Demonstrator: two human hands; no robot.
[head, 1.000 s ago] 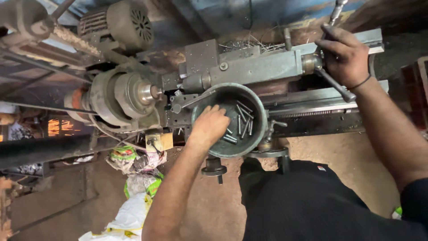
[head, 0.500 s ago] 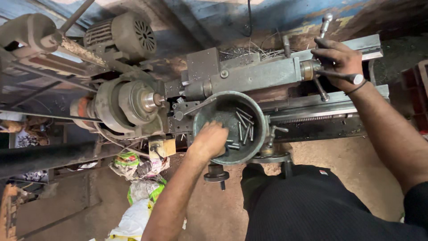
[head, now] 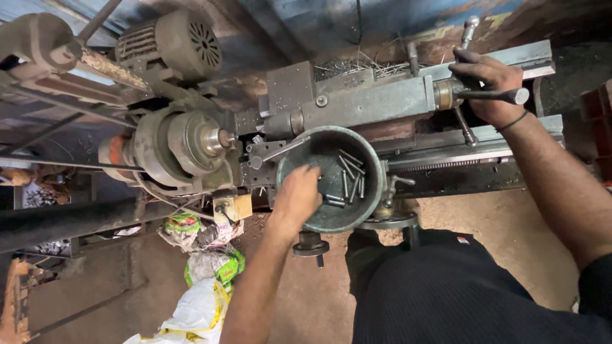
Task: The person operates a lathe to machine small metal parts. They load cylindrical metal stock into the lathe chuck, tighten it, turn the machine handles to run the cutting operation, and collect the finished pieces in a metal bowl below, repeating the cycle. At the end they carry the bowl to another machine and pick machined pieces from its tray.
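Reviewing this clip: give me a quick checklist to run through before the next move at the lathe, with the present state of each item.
1. Left hand inside the round bowl: ok.
2. Short metal rods lie loose in the bowl: ok.
3. Rod gripped in left fingers: cannot tell.
4. Right hand on the handle at the lathe's end: ok.
5. Chuck holds no rod: ok.
6. Chuck stopped: cannot tell.

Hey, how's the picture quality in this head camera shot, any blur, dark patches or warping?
Head view: sharp in the middle, where the thin grey metal rods in the round dark-green metal bowl read clearly; the left hand and right hand show no motion blur; the black trousers and left edge fall into shadow; the wide lens bends the grey lathe bed near the frame edges.
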